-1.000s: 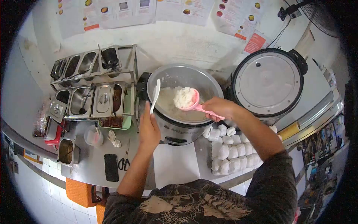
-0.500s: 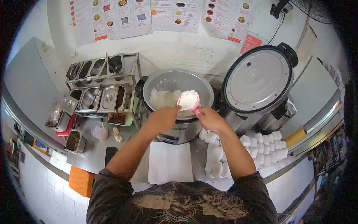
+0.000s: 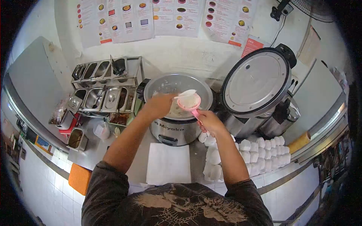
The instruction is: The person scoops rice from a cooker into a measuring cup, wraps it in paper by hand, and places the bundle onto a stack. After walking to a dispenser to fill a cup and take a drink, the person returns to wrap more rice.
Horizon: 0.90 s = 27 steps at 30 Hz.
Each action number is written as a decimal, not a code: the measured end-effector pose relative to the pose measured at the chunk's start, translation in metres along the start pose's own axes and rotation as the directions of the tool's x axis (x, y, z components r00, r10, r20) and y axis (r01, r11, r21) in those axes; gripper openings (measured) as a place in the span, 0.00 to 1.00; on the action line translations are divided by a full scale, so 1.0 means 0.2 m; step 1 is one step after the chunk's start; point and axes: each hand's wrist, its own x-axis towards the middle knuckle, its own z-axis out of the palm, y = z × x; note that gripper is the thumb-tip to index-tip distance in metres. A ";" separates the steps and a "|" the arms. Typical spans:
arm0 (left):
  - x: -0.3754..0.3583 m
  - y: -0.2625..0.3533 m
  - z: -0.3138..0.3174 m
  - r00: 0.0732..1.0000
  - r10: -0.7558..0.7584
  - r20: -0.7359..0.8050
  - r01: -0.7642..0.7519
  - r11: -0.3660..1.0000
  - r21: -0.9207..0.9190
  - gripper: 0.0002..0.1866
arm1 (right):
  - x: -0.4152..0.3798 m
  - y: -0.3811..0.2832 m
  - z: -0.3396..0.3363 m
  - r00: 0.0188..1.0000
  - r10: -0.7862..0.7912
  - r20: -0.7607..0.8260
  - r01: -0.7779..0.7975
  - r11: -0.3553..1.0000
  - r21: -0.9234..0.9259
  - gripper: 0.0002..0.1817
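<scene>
Right hand (image 3: 209, 121) clamped on pink scoop (image 3: 189, 101) over open rice cooker (image 3: 177, 109) so spills drop in, left hand (image 3: 160, 105) gripping white paddle (image 3: 185, 93) flat across the rice.

A pink scoop (image 3: 189, 102), heaped with white rice, is hovering over the open rice cooker (image 3: 176, 109), its handle angling down toward the near rim. A white paddle (image 3: 185, 93) is lying flat across the scoop's top, pressing on the rice. The steel cooker is standing on the worktop (image 3: 98, 147).
</scene>
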 end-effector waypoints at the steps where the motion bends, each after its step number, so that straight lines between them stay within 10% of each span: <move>1: -0.05 0.03 0.06 0.999 0.047 -0.005 -0.047 0.999 0.026 0.24 | 0.00 -0.01 -0.01 1.000 0.000 -0.011 0.000 1.000 0.011 0.15; 11: -0.09 0.06 0.02 0.999 -0.010 0.040 0.009 0.999 0.032 0.27 | -0.02 -0.04 0.00 1.000 0.003 0.006 -0.004 1.000 0.016 0.14; 18: -0.55 -0.05 0.28 0.794 -0.169 -0.585 -0.050 0.939 -0.340 0.21 | -0.25 0.02 0.02 0.997 -0.069 0.022 0.066 0.988 0.137 0.15; 25: -1.50 -0.23 1.00 0.682 -0.725 -0.094 0.702 0.685 -0.194 0.25 | -0.56 0.52 0.18 0.963 0.210 0.166 -0.224 0.972 0.070 0.27; 27: -1.57 -0.26 1.04 0.593 -0.804 0.041 0.803 0.587 -0.100 0.27 | -0.52 0.88 0.31 0.992 -0.076 0.098 0.091 0.982 -0.167 0.29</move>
